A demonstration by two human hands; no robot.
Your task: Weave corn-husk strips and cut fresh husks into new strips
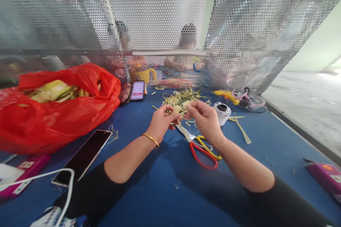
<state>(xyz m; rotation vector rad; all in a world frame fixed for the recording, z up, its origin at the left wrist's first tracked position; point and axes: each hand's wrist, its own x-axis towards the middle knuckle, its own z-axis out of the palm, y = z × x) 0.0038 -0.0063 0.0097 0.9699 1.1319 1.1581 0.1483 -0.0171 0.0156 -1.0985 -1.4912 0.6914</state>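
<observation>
My left hand (163,120), with a gold bangle at its wrist, pinches a pale yellow-green leaf piece (176,109). Close on its right, my right hand (204,116) has thumb and forefinger closed on another pale bit of leaf (185,104). A narrow strip hangs down between the hands. Behind them lies a heap of shredded leaf pieces (183,95). Scissors (204,156) with one red and one yellow handle rest below my hands, blades partly under the strip. A white spool with a dark core (222,110) stands just right of my right hand.
A red plastic bag (61,120) of leaves and a dark phone (82,156) lie left. Farther back are a lit phone (137,90), a perforated metal screen (160,17) and people behind it. A yellow glue gun (227,95) and a purple box (325,177) are on the right.
</observation>
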